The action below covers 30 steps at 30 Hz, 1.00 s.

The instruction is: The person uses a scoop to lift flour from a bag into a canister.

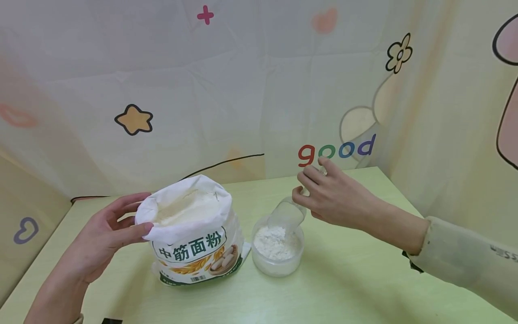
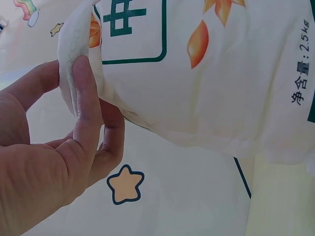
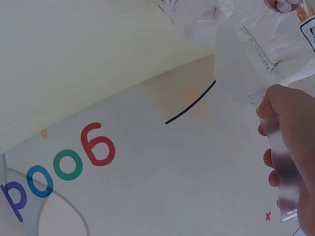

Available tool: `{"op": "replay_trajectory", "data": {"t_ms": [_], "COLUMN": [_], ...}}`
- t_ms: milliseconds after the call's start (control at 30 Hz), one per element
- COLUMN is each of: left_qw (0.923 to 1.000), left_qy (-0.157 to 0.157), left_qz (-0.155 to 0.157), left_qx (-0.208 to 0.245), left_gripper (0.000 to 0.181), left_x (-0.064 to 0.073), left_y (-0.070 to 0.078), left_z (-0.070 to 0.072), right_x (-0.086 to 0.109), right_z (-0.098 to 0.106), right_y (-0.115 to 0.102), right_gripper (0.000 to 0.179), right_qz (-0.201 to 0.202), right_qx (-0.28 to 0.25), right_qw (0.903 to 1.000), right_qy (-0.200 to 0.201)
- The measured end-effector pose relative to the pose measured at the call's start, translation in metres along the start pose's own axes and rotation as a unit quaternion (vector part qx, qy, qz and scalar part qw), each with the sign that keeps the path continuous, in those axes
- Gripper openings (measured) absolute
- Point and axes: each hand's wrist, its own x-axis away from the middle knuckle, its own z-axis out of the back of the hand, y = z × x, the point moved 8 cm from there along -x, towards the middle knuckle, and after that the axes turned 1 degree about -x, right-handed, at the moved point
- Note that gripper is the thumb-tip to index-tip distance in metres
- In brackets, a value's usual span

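Note:
A white flour bag with green lettering stands open at the top, its rim folded outward and flour visible inside. My left hand pinches the folded rim on the left side, thumb on the near face; the left wrist view shows this hold on the bag up close. With my right hand I hold a clear scoop by its handle. The scoop tilts down into a clear round tub, its mouth at the white flour heaped there.
The tub stands just right of the bag on a pale green table. A printed curtain hangs behind the table's back edge. Small black pieces show near the front edge and under the right sleeve.

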Motion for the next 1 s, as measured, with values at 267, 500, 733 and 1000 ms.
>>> {"op": "replay_trajectory", "data": {"t_ms": [267, 500, 733, 1000], "left_qw": [1.0, 1.0, 1.0, 1.0], "left_qy": [-0.001, -0.001, -0.001, 0.0], "left_qz": [-0.002, 0.002, -0.001, 0.002], "left_qx": [0.004, 0.003, 0.005, -0.003], "left_gripper": [0.055, 0.055, 0.055, 0.056], "left_x": [0.0, 0.0, -0.001, 0.0], "left_y": [0.0, -0.001, -0.001, -0.002], "left_z": [0.001, 0.001, 0.001, 0.001], "right_x": [0.0, 0.001, 0.006, 0.013], "right_z": [0.006, 0.01, 0.009, 0.005], "right_y": [0.006, 0.01, 0.013, 0.013], "right_gripper": [0.042, 0.042, 0.037, 0.039], "right_qz": [-0.005, -0.011, -0.025, -0.049], "right_qx": [0.015, 0.02, -0.007, -0.025], "right_qw": [0.9998, 0.9993, 0.9988, 0.9977], "right_qy": [0.015, 0.029, 0.041, 0.04]}}
